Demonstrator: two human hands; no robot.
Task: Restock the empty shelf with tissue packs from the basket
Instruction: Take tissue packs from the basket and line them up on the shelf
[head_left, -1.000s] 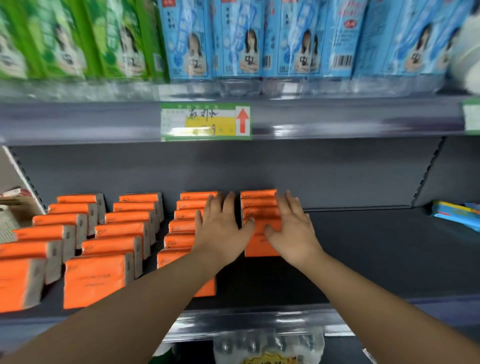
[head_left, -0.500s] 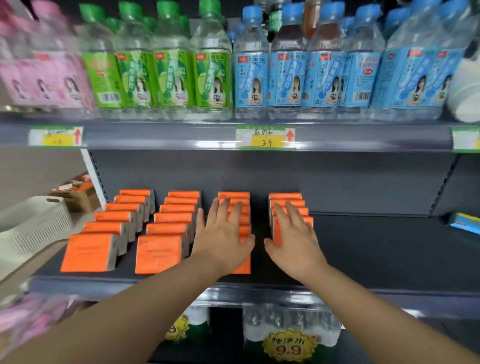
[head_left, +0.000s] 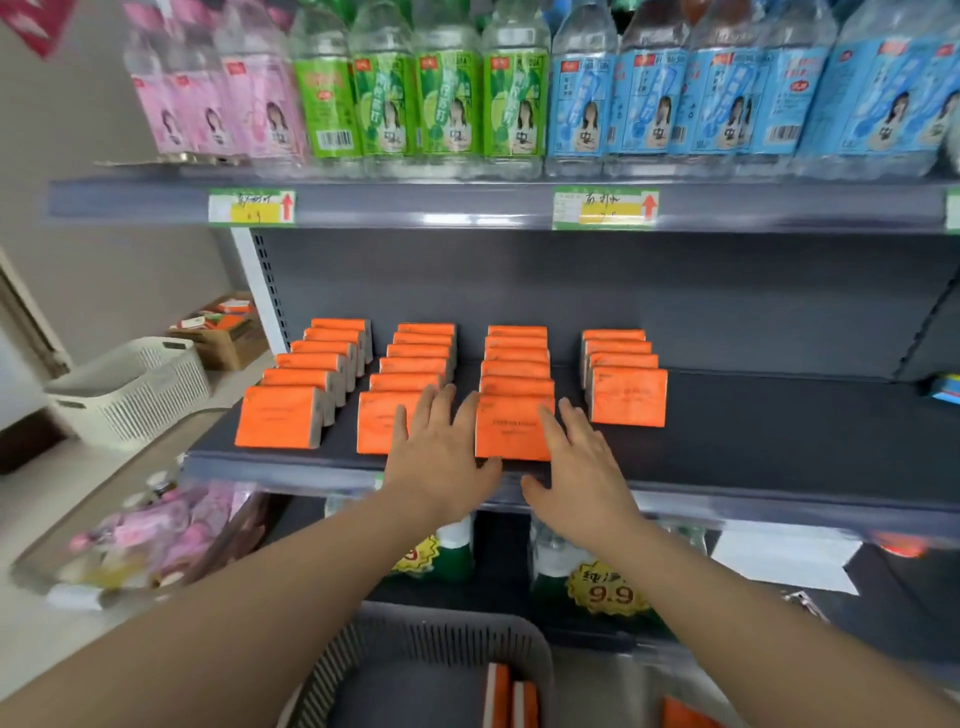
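Note:
Orange tissue packs stand in several rows on the dark shelf (head_left: 779, 447); the third row's front pack (head_left: 511, 428) is between my hands. My left hand (head_left: 441, 452) hovers with straight fingers over the second row's front pack (head_left: 379, 426), and my right hand (head_left: 582, 467) is spread just right of the third row, both near the shelf's front edge and holding nothing. The fourth row (head_left: 626, 384) is shorter and set further back. Below me the grey basket (head_left: 431, 639) holds a few orange packs (head_left: 511, 696) standing on edge.
Bottles with pink, green and blue labels (head_left: 519, 98) fill the shelf above. A white basket (head_left: 130, 389) and a cardboard box (head_left: 223, 332) sit on the floor at left. Bottled water with a 9.9 tag (head_left: 608, 592) is on the lower shelf. The dark shelf's right half is bare.
My hands have drawn back from the third and fourth rows toward the shelf's front edge. The view has pulled back and down, bringing the grey basket into sight.

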